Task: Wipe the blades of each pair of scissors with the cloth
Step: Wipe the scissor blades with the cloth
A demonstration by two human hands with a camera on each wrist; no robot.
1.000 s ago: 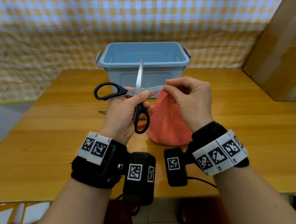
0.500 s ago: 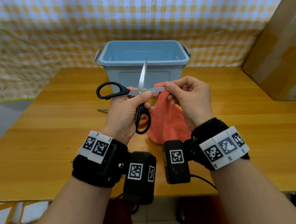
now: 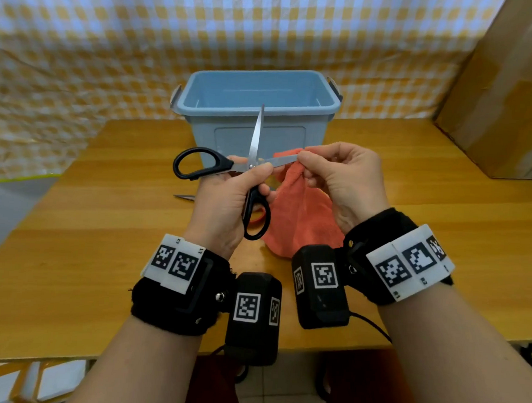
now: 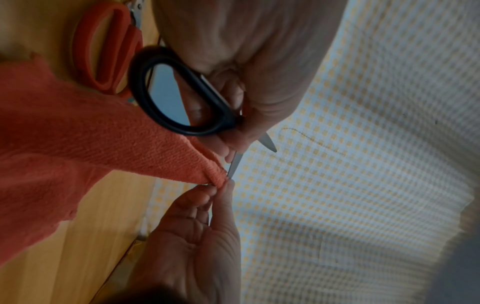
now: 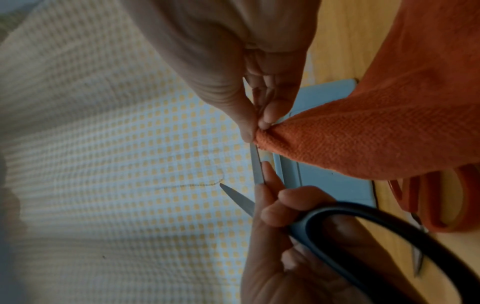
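My left hand point(image 3: 233, 196) grips black-handled scissors point(image 3: 204, 164) near the pivot, blades spread wide. One blade point(image 3: 257, 131) points up, the other runs right toward my right hand point(image 3: 338, 178). That hand pinches an orange cloth point(image 3: 301, 216) around the tip of the sideways blade. The cloth hangs down to the table. In the left wrist view the black handle loop point(image 4: 179, 92) and the pinched cloth point(image 4: 213, 174) show close up. A second pair with orange handles point(image 4: 106, 51) lies on the table beneath, also seen in the right wrist view point(image 5: 441, 197).
A light blue plastic bin point(image 3: 255, 106) stands open just behind my hands on the wooden table point(image 3: 446, 214). A checked yellow cloth point(image 3: 144, 35) hangs behind. A cardboard box point(image 3: 511, 92) leans at the far right. A blade tip point(image 3: 184, 197) pokes out left of my left hand.
My right hand with the cloth has slid a little along the sideways blade near its tip. The scissors and left hand have stayed nearly still.
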